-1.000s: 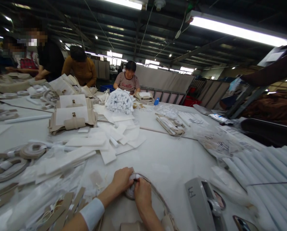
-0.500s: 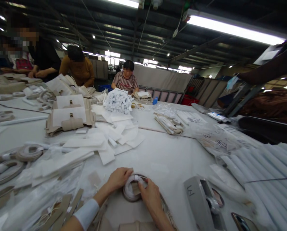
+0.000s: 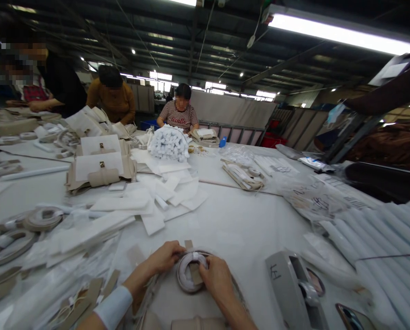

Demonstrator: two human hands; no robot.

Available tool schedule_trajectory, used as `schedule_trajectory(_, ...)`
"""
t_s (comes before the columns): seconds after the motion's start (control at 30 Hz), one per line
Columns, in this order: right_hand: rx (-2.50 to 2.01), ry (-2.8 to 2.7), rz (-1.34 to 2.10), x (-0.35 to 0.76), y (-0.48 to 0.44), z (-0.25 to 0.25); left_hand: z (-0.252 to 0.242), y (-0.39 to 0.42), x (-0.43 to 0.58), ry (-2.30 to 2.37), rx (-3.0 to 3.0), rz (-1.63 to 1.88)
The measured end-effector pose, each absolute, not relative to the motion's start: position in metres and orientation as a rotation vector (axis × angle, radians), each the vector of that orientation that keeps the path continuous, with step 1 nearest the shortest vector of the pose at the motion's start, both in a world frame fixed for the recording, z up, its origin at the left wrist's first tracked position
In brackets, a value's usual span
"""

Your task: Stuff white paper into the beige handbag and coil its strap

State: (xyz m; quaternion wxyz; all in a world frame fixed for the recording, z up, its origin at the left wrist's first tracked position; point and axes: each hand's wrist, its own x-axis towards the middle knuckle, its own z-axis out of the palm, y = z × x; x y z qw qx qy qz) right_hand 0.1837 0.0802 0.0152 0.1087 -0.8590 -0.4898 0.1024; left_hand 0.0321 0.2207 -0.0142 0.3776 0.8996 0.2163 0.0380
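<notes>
A coiled strap wrapped in whitish material (image 3: 183,271) lies on a beige bag (image 3: 167,305) at the table's near edge. My right hand (image 3: 217,276) pinches the coil's right side, over a small tan piece inside the ring. My left hand (image 3: 166,256) is at the coil's upper left, fingers closed near the bag's top edge and a thin strap; what exactly they grip is too small to tell. A small tan strip (image 3: 189,244) sticks up just beyond the coil.
White sheets (image 3: 153,220), coiled straps (image 3: 43,218) and scraps lie left. Stacked beige bags (image 3: 100,167) stand farther back. To the right are a grey tape dispenser (image 3: 290,286), a phone (image 3: 354,317) and wrapped white tubes (image 3: 390,247). Several people work across the table.
My left hand has shifted slightly left, off the coil's top edge. My right hand still pinches the coil, which has moved slightly toward me.
</notes>
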Motion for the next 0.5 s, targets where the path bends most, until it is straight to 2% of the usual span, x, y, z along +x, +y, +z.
schedule_trajectory(0.2, -2.533, -1.551, 0.315, 0.188, 0.090, 0.019, -0.015, 0.225, 0.036, 0.528, 2.285, 0.102)
schedule_trajectory(0.5, -2.509, -1.544, 0.315, 0.187, 0.088, 0.004, -0.017, 0.190, 0.048, 0.838, 2.317, 0.193)
